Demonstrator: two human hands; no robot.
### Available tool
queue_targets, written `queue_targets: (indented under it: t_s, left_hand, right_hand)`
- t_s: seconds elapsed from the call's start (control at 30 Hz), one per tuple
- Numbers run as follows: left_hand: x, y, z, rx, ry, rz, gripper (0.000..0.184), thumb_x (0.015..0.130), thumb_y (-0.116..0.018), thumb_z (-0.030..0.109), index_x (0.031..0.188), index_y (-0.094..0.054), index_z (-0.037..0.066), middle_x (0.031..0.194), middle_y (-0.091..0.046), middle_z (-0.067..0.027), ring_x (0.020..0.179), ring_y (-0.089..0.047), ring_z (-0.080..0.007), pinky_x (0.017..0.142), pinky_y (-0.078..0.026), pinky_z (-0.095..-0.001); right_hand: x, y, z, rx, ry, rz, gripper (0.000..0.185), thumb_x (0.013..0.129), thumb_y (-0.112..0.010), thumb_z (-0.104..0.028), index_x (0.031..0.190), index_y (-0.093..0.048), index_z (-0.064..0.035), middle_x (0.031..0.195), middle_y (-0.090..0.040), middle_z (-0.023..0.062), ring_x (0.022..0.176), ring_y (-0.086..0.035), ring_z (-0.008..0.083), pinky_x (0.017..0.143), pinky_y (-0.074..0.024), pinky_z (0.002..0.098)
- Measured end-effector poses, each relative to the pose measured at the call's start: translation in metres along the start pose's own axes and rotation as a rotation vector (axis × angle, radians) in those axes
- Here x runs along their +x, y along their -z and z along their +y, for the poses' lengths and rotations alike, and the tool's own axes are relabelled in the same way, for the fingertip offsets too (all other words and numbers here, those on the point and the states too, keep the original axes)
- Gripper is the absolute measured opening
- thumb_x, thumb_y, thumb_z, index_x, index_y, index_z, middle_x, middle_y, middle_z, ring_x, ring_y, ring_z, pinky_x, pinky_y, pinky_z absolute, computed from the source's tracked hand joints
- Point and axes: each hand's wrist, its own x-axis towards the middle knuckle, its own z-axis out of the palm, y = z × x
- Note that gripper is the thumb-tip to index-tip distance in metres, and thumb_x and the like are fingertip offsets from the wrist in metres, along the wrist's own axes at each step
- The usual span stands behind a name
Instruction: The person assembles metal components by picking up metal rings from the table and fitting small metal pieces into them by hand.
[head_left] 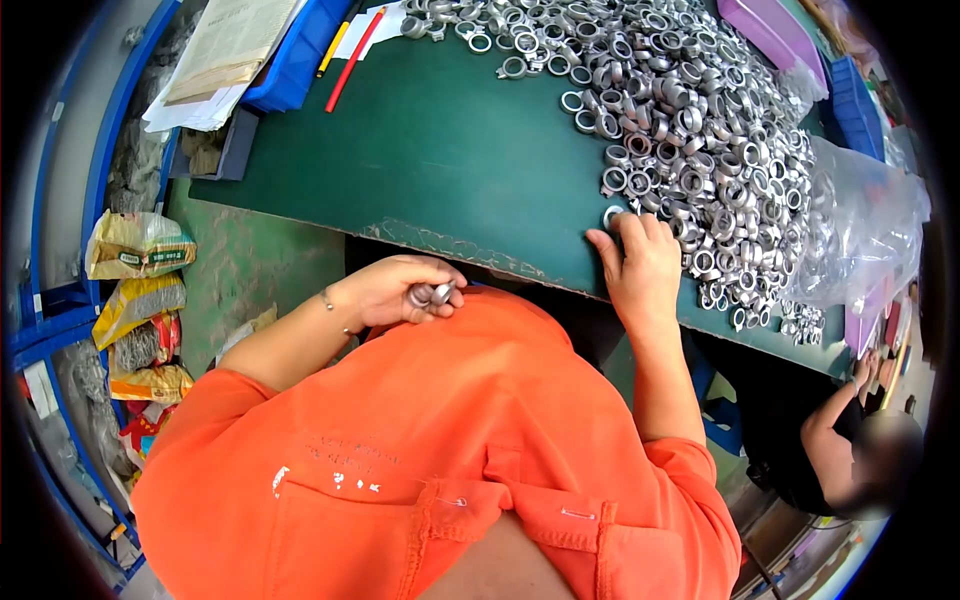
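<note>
My left hand (405, 292) is held palm up close to my body, just off the table's front edge. Its fingers curl around a few small metal ring clamps (432, 294). On the green tabletop, my right hand (640, 258) lies at the near left side of a big heap of the same metal ring clamps (690, 120). Its thumb stands apart from the bent fingers. A single ring clamp (612, 216) sits at the index fingertip, partly covered; a firm grip on it does not show.
The green table (420, 140) has a worn front edge. At its back left are a blue bin (300, 60) with papers, a red pencil (355, 60) and a yellow pencil (333, 50). A clear plastic bag (865, 220) lies right of the heap. Another person (830, 440) is at the right.
</note>
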Motion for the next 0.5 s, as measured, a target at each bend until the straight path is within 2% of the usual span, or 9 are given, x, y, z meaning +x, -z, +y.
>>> queue_targets:
  t_s: [0.17,0.2,0.23,0.27,0.3,0.33,0.4,0.47,0.5]
  left_hand:
    - [0.064,0.012,-0.012,0.003,-0.066,0.022,0.024,0.092,-0.05,0.02,0.103,-0.056,0.0,0.1,-0.061,-0.0127,0.093,-0.061,-0.0231,0.074,-0.053,-0.0335]
    - [0.071,0.0,-0.01,0.002,-0.068,0.02,0.024,0.092,-0.05,0.02,0.103,-0.056,0.0,0.1,-0.061,-0.0127,0.093,-0.061,-0.0231,0.074,-0.053,-0.0335]
    - [0.075,-0.014,-0.007,-0.293,-0.137,-0.036,0.024,0.091,-0.051,0.021,0.103,-0.057,0.0,0.102,-0.061,-0.0122,0.096,-0.059,-0.0247,0.078,-0.052,-0.0361]
    - [0.077,-0.02,-0.005,-0.586,-0.203,-0.091,0.025,0.091,-0.052,0.022,0.103,-0.057,0.001,0.103,-0.06,-0.0117,0.099,-0.058,-0.0264,0.082,-0.051,-0.0386]
    - [0.088,-0.011,-0.008,-0.586,-0.2,-0.093,0.025,0.091,-0.052,0.022,0.103,-0.057,0.001,0.103,-0.06,-0.0117,0.099,-0.058,-0.0264,0.082,-0.051,-0.0386]
    - [0.1,-0.002,-0.011,-0.079,-0.545,-0.091,0.025,0.09,-0.053,0.023,0.103,-0.058,0.001,0.104,-0.06,-0.0114,0.098,-0.057,-0.0264,0.084,-0.049,-0.0388]
    - [0.109,0.013,-0.017,0.439,-0.867,-0.082,0.026,0.089,-0.053,0.024,0.102,-0.058,0.002,0.104,-0.061,-0.011,0.097,-0.057,-0.0264,0.085,-0.048,-0.0389]
    - [0.083,0.008,-0.004,-0.228,-0.14,-0.135,0.022,0.088,-0.056,0.02,0.101,-0.059,0.003,0.103,-0.061,-0.0102,0.092,-0.057,-0.0209,0.081,-0.048,-0.0329]
    - [0.073,0.0,-0.003,-0.225,-0.141,-0.129,0.022,0.088,-0.056,0.02,0.101,-0.059,0.003,0.103,-0.061,-0.0102,0.092,-0.057,-0.0209,0.081,-0.048,-0.0329]
  right_hand:
    - [-0.006,0.001,-0.004,0.243,0.016,0.0,0.014,0.074,-0.07,-0.009,0.078,-0.058,-0.0027,0.078,-0.057,0.0079,0.071,-0.055,0.0219,0.063,-0.0437,0.0337]
    - [-0.01,0.002,-0.008,0.63,-0.162,-0.08,0.012,0.077,-0.068,-0.006,0.08,-0.058,-0.0016,0.08,-0.058,0.0065,0.072,-0.056,0.0168,0.063,-0.0443,0.0294]
    - [-0.014,0.003,-0.011,1.014,-0.345,-0.163,0.01,0.079,-0.067,-0.002,0.082,-0.058,-0.0005,0.083,-0.06,0.005,0.073,-0.057,0.0118,0.063,-0.045,0.025]
    - [-0.015,0.007,-0.013,1.161,-0.387,-0.208,0.007,0.083,-0.063,0.0,0.087,-0.058,0.001,0.086,-0.061,0.0032,0.074,-0.055,0.0067,0.065,-0.0447,0.0188]
    - [-0.016,0.009,-0.015,1.159,-0.389,-0.206,0.007,0.083,-0.063,0.0,0.087,-0.058,0.001,0.086,-0.061,0.0032,0.074,-0.055,0.0067,0.065,-0.0447,0.0188]
    - [-0.017,0.01,-0.017,1.239,-0.422,-0.209,0.008,0.083,-0.063,0.001,0.089,-0.057,0.0015,0.088,-0.061,0.0037,0.075,-0.056,0.0077,0.066,-0.0451,0.0196]
    - [-0.02,0.012,-0.017,1.319,-0.455,-0.217,0.01,0.083,-0.062,0.001,0.09,-0.056,0.002,0.089,-0.06,0.0042,0.075,-0.056,0.0087,0.066,-0.0456,0.0203]
    - [-0.021,0.009,-0.018,1.403,-0.351,-0.203,0.009,0.083,-0.06,0.004,0.091,-0.056,0.002,0.097,-0.059,0.0075,0.08,-0.057,0.0103,0.071,-0.0476,0.0221]
    - [-0.02,0.008,-0.018,1.409,-0.349,-0.203,0.009,0.083,-0.06,0.004,0.091,-0.056,0.002,0.097,-0.059,0.0075,0.08,-0.057,0.0103,0.071,-0.0476,0.0221]
